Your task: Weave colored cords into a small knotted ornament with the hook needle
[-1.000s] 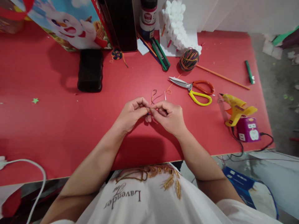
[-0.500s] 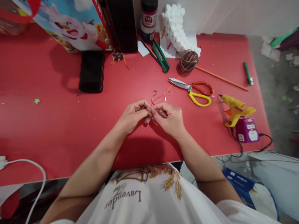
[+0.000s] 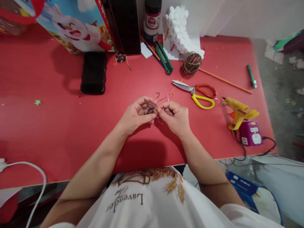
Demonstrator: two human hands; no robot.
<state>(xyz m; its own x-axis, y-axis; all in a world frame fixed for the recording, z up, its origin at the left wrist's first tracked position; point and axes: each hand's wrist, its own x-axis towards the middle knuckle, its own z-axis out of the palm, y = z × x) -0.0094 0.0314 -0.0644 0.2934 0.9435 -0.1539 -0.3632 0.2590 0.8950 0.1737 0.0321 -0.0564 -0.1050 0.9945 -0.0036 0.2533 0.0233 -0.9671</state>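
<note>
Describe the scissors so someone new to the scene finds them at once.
On the red table, look between the multicolored yarn ball and the yellow glue gun. The scissors lie there, silver blades pointing toward the yarn tail. Unlike their neighbours, they have two mismatched handle loops, one orange-red, one yellow.
</note>
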